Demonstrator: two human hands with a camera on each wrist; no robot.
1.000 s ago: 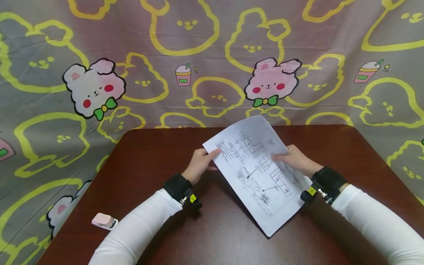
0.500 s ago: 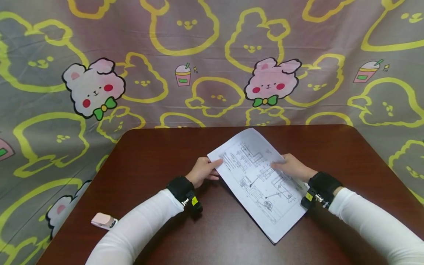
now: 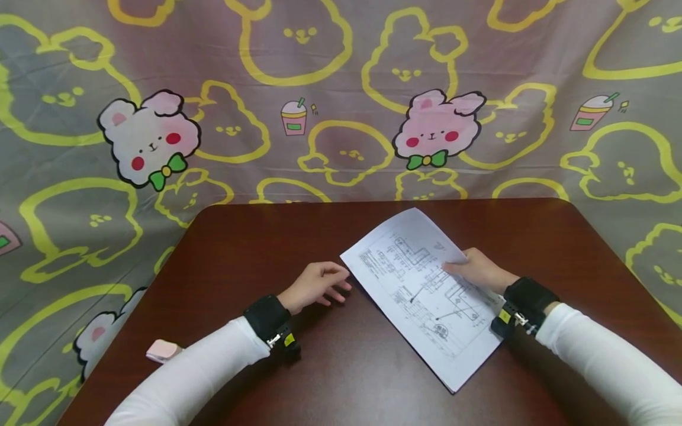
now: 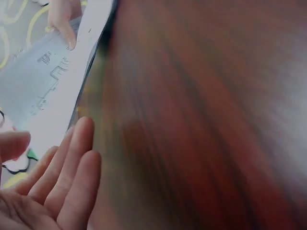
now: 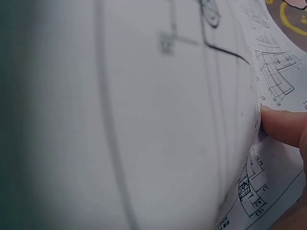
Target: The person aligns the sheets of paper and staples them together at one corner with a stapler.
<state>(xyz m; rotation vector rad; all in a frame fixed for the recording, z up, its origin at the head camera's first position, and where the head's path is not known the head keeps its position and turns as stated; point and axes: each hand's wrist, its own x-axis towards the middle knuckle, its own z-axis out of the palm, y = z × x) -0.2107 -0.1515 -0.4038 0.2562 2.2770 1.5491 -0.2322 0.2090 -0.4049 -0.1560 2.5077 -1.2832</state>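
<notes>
A thin stack of white paper sheets [image 3: 391, 278] printed with technical drawings is held at a slant over the table. My right hand [image 3: 482, 270] pinches its right long edge, thumb on top and the other fingers hidden beneath. In the right wrist view the thumb [image 5: 283, 125] presses on the printed face, and the paper [image 5: 163, 120] bulges close to the camera. Just off the stack's left corner is my left hand [image 3: 318, 285], holding nothing, its fingers loosely bent. The left wrist view shows those fingers [image 4: 79, 187] spread beside the paper's edge.
A small pink and white stapler-like object [image 3: 162, 350] lies at the left of the dark brown table [image 3: 256, 236], partly covered by the left sleeve [image 3: 197, 367]. Behind the table hangs a curtain [image 3: 341, 100] printed with cartoon animals.
My left hand has let go of the paper's left corner and drawn back a little to the left. The stack has come lower and slightly to the right, still in my right hand.
</notes>
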